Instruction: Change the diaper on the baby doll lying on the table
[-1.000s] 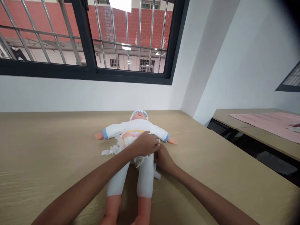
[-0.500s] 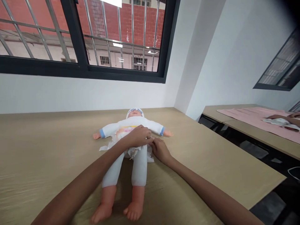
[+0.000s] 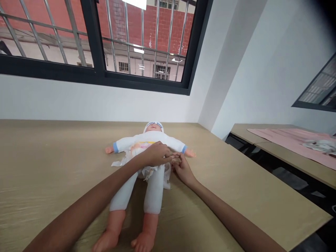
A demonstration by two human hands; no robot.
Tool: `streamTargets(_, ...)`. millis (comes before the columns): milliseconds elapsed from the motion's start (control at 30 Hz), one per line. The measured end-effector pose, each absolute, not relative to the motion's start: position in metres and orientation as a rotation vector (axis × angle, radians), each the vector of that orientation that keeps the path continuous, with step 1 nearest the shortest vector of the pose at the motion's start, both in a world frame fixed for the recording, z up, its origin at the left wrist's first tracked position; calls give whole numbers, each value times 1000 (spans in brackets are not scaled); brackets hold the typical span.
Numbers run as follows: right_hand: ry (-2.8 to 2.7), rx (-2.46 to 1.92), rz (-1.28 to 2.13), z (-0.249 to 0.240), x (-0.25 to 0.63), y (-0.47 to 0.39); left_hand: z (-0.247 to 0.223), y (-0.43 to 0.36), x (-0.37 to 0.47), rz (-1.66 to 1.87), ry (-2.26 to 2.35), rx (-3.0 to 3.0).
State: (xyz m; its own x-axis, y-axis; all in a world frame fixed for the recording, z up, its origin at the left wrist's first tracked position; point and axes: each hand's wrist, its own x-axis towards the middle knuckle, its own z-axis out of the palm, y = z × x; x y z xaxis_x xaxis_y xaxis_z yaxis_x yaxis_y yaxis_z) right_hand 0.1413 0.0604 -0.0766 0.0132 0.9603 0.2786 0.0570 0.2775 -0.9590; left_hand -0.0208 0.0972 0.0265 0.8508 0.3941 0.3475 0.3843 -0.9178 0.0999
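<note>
A baby doll (image 3: pixel 154 196) in white clothes with blue cuffs lies on its back on the table, feet toward me. A white disposable diaper (image 3: pixel 149 171) is wrapped around its hips, with a loose tab sticking out at the left side. My left hand (image 3: pixel 157 154) reaches across the doll's waist, fingers closed on the diaper's right edge. Beside it, my right hand (image 3: pixel 184 170) has thumb and fingers pinched at the same edge, close to the left fingertips. What lies exactly between the fingers is partly hidden.
The tan tabletop (image 3: pixel 60 157) extends around the doll, against a white wall under a barred window (image 3: pixel 147 45). Across a gap to the right stands another table with a pink cloth (image 3: pixel 286 140) and a white bundle (image 3: pixel 319 145) on it.
The view has shifted slightly. My right fingers have lifted and bent more at the diaper's right edge, while my left hand stays in place. The other person's hands have left view.
</note>
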Motion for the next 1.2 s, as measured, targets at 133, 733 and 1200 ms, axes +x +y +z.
streamTargets(133,-1238,-986,1105,-71,134,52,25,99,-20,529,653,3039)
streamTargets(733,-1215,-960,796,-71,140,61,21,76,-8,342,834,3007)
streamTargets(1200,-1425,-956,1013,-60,148,50,37,94,-29,271,744,2767)
